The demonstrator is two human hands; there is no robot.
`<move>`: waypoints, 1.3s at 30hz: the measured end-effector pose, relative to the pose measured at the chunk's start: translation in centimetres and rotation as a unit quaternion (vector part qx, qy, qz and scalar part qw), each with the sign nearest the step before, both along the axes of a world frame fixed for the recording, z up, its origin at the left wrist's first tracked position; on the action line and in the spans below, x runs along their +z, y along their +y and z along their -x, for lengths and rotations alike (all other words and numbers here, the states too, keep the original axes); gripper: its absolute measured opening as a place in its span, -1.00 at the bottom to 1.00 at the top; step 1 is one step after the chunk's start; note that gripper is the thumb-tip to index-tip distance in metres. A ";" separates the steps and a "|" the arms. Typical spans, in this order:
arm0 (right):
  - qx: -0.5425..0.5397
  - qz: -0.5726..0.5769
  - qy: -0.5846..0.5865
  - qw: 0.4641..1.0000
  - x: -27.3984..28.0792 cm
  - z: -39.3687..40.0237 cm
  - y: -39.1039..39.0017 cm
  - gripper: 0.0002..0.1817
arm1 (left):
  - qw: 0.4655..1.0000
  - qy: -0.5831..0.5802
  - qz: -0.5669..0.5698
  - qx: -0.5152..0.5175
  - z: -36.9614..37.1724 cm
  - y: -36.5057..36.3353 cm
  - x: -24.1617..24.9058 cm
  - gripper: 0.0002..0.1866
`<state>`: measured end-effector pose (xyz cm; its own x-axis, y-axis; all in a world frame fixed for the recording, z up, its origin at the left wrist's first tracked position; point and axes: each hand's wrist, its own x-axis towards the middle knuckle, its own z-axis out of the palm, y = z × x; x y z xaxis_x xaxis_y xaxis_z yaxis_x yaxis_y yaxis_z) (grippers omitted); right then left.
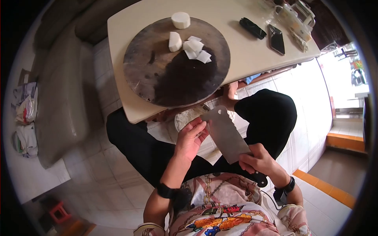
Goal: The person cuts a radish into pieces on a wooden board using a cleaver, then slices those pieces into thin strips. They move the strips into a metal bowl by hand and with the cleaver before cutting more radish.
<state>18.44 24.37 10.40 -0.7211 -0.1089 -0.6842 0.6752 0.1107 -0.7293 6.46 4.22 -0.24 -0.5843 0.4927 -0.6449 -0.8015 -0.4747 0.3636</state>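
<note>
A cleaver (227,135) with a wide grey blade and a hole near its far end slants over my lap. My right hand (258,160) grips it at the handle end, and the dark, riveted butt shows below. At the blade's far left corner is my left hand (193,135), thumb and fingers pinched against the edge. Beyond, a round wooden chopping board (143,72) has a dark wet patch. On it lie several thin white slices (193,48), a cut white chunk (175,41) and a thick white round (180,20), resembling peeled radish.
The board sits on a cream table (216,11), slightly past its near edge. A phone (276,39), a dark case-like object (252,28) and a plastic bag (295,21) are at right. Below the table, a bowl (180,121) with pale contents stands between my legs. A grey sofa (67,94) is left.
</note>
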 end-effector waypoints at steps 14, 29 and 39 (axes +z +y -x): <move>-0.073 0.022 0.012 0.997 -5.8 -0.8 1.0 -0.67 | 0.988 -0.031 0.146 0.026 0.2 1.7 -9.7 -0.69; -0.142 0.060 0.025 0.988 -6.8 -0.9 1.1 -0.76 | 0.943 0.001 0.331 -0.045 2.8 -2.0 -22.3 -0.65; -0.119 0.035 0.044 0.991 -8.0 -1.1 0.6 -0.68 | 0.901 0.022 0.428 -0.070 2.7 -1.4 -20.3 -0.60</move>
